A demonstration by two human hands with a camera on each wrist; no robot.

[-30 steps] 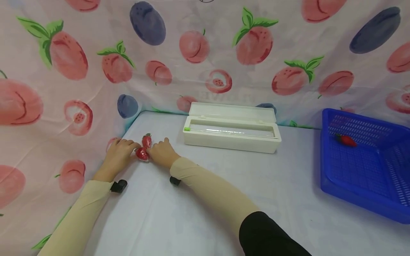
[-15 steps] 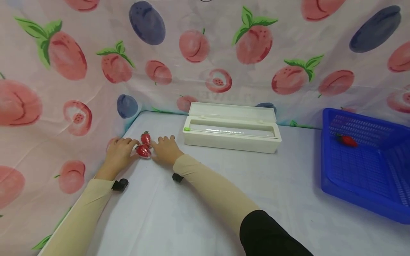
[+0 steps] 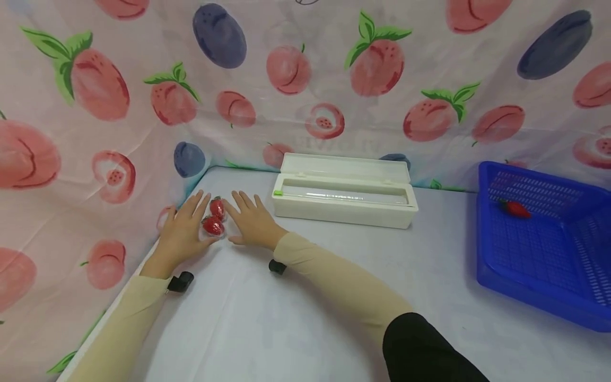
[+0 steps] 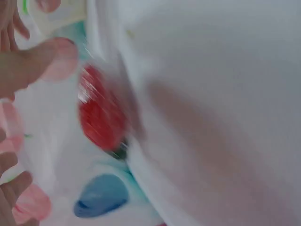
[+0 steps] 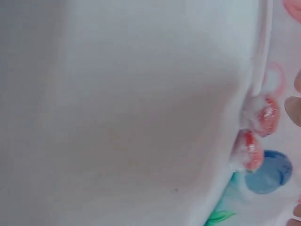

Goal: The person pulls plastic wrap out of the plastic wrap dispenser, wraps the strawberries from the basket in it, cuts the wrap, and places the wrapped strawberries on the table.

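Two strawberries wrapped in clear plastic film lie together at the left of the white table. The nearer wrapped strawberry (image 3: 213,226) shows its shiny film, and the farther wrapped strawberry (image 3: 217,208) sits just behind it. On their left is my left hand (image 3: 181,233), fingers spread and straight, thumb pointing toward the nearer one. My right hand (image 3: 254,222) is spread out on their right, its fingertips close to the farther one. Neither hand grips anything; whether a fingertip touches the film I cannot tell. Both wrapped strawberries (image 5: 265,115) also show at the right wrist view's edge.
A white box (image 3: 343,212) with its lid raised holds a roll of clear film (image 3: 348,195) at the back. To the right stands a blue plastic basket (image 3: 539,297) with one strawberry (image 3: 515,209) in it. Fruit-patterned cloth walls close the left and back.
My fingers, bent in at the wrapped strawberries before, have let go and spread out. The right hand has drawn a little to the right. The strawberries have shifted slightly left.
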